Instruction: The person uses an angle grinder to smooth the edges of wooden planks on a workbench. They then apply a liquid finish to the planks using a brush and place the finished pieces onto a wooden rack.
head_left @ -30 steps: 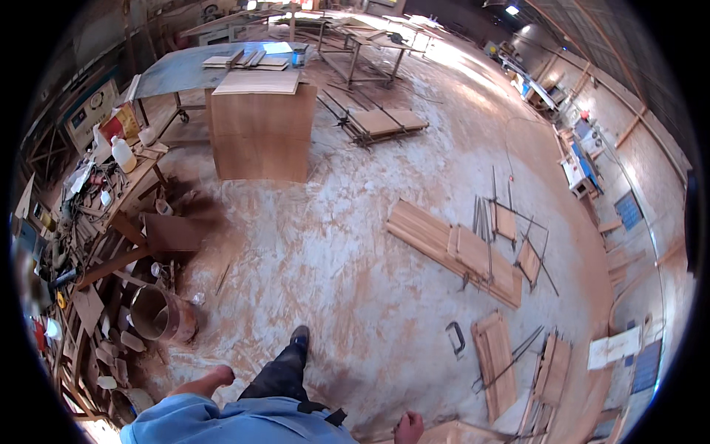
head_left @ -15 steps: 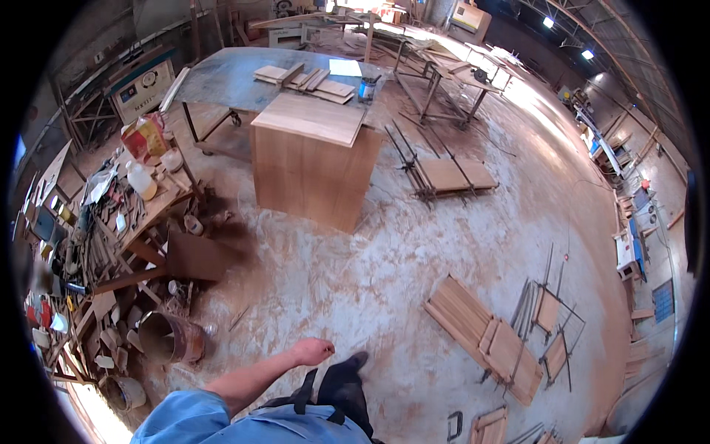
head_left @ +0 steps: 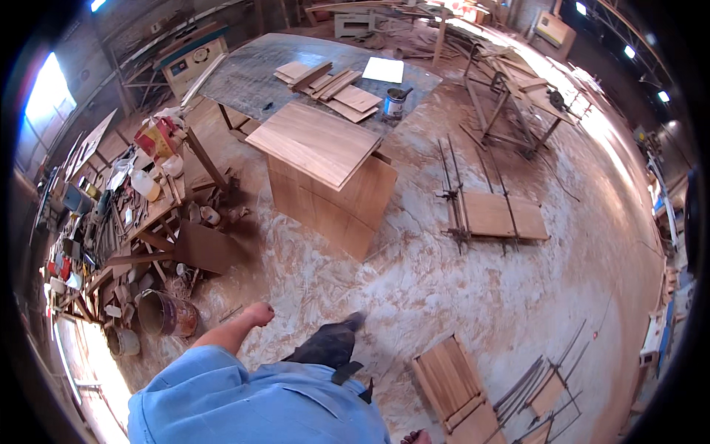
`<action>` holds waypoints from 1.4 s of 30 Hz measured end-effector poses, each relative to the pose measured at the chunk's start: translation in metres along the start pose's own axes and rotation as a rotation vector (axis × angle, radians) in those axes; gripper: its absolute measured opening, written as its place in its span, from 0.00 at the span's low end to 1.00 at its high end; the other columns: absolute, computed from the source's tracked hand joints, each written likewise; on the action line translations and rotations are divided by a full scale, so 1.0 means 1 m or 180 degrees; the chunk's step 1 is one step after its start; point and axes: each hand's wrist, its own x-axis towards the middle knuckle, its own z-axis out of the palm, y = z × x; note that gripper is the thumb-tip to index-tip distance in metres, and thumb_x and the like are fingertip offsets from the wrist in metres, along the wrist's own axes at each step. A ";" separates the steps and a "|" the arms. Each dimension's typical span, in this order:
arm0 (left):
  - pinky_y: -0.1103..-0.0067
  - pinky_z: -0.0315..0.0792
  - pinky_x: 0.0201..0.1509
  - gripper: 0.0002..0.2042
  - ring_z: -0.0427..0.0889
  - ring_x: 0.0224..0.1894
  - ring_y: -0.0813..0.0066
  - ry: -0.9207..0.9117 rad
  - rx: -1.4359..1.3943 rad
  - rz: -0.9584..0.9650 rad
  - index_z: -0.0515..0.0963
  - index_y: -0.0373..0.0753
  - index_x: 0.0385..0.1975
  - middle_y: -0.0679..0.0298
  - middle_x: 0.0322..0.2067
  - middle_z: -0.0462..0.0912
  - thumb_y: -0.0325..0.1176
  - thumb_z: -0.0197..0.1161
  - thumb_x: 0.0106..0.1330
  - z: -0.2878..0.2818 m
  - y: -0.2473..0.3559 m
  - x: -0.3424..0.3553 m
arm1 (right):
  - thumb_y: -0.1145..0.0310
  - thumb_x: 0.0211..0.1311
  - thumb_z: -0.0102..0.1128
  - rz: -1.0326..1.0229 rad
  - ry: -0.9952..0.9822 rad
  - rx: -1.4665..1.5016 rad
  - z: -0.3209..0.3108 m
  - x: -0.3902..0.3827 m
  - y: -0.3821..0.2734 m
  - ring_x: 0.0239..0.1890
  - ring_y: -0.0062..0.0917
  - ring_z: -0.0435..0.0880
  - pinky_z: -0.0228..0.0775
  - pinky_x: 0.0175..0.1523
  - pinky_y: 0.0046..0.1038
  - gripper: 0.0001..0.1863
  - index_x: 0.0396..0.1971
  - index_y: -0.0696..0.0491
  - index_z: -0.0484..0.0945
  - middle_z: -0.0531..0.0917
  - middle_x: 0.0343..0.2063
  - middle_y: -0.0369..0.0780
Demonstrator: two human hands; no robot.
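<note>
My left hand (head_left: pixel 259 314) hangs over the dusty floor with its fingers curled into a fist, and nothing shows in it. My right hand (head_left: pixel 416 437) is cut off by the lower edge; its fingers look curled, and whatever they may hold is hidden. Neither hand touches anything that I can see. Ahead stands a wooden cabinet (head_left: pixel 322 211) with a loose-looking wooden board (head_left: pixel 314 140) on top. Nearest to my right hand lies a slatted wooden panel (head_left: pixel 449 374) on the floor.
A cluttered workbench (head_left: pixel 159 207) stands left, with a rusty bucket (head_left: pixel 181 314) near its foot. Behind the cabinet, a large table (head_left: pixel 251 70) carries boards and a paint can (head_left: pixel 393 106). Clamped panels (head_left: pixel 503 214) and metal bar clamps (head_left: pixel 521 388) lie on the floor at right.
The cabinet and table now appear nearer. My left hand has swung left and back, and my right hand has come into view at the lower edge.
</note>
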 end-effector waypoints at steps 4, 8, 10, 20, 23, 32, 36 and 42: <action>0.75 0.77 0.29 0.11 0.82 0.24 0.73 0.0000 -0.1109 -0.0105 0.83 0.36 0.33 0.61 0.25 0.83 0.38 0.59 0.63 0.002 0.108 0.051 | 0.53 0.71 0.50 0.0642 0.0049 0.0661 0.000 0.070 -0.066 0.22 0.26 0.76 0.72 0.26 0.33 0.17 0.30 0.51 0.76 0.77 0.21 0.36; 0.76 0.74 0.31 0.11 0.78 0.27 0.75 0.0402 -0.3682 0.0228 0.76 0.42 0.29 0.68 0.25 0.78 0.41 0.59 0.68 -0.048 0.210 0.092 | 0.55 0.72 0.51 0.1102 -0.0171 0.0620 0.008 0.135 -0.109 0.22 0.25 0.77 0.74 0.27 0.31 0.16 0.30 0.51 0.75 0.77 0.21 0.37; 0.79 0.70 0.27 0.11 0.76 0.24 0.76 0.0745 -0.4451 0.0323 0.77 0.40 0.29 0.68 0.24 0.76 0.40 0.56 0.70 -0.088 0.248 0.094 | 0.55 0.72 0.51 0.1095 -0.0399 0.0369 0.008 0.157 -0.136 0.22 0.25 0.76 0.73 0.26 0.31 0.16 0.29 0.50 0.75 0.77 0.20 0.37; 0.74 0.75 0.34 0.17 0.78 0.29 0.71 0.1494 -0.5762 0.0436 0.73 0.40 0.41 0.64 0.29 0.76 0.47 0.64 0.67 -0.201 0.281 0.103 | 0.54 0.70 0.48 0.0611 -0.0977 -0.0089 0.000 0.261 -0.244 0.21 0.23 0.73 0.67 0.23 0.31 0.16 0.26 0.47 0.74 0.74 0.20 0.35; 0.70 0.76 0.41 0.21 0.79 0.39 0.65 0.1569 -0.6008 0.0340 0.70 0.40 0.48 0.58 0.41 0.77 0.49 0.64 0.68 -0.214 0.280 0.116 | 0.54 0.70 0.48 0.0549 -0.1004 -0.0177 -0.001 0.268 -0.265 0.21 0.23 0.72 0.66 0.22 0.31 0.16 0.25 0.47 0.74 0.74 0.19 0.34; 0.65 0.76 0.54 0.21 0.80 0.51 0.64 0.1126 -0.6753 0.0542 0.73 0.40 0.55 0.60 0.51 0.82 0.45 0.63 0.68 -0.241 0.272 0.182 | 0.51 0.71 0.46 0.0224 -0.1225 -0.1374 0.078 0.242 -0.340 0.20 0.21 0.71 0.65 0.22 0.30 0.18 0.26 0.47 0.74 0.74 0.19 0.34; 0.60 0.77 0.57 0.19 0.81 0.53 0.59 0.0877 -0.7377 0.0835 0.72 0.35 0.56 0.57 0.51 0.81 0.34 0.62 0.67 -0.248 0.283 0.207 | 0.54 0.70 0.54 -0.0089 -0.1348 -0.1397 0.136 0.244 -0.403 0.22 0.21 0.72 0.70 0.27 0.30 0.17 0.27 0.50 0.75 0.76 0.20 0.35; 0.60 0.75 0.61 0.20 0.80 0.54 0.58 0.1222 -0.7170 0.0782 0.72 0.32 0.56 0.54 0.51 0.80 0.32 0.62 0.65 -0.251 0.298 0.207 | 0.70 0.65 0.52 -0.0888 -0.1452 -0.1608 0.243 0.255 -0.522 0.18 0.23 0.74 0.69 0.24 0.29 0.08 0.28 0.57 0.74 0.77 0.21 0.39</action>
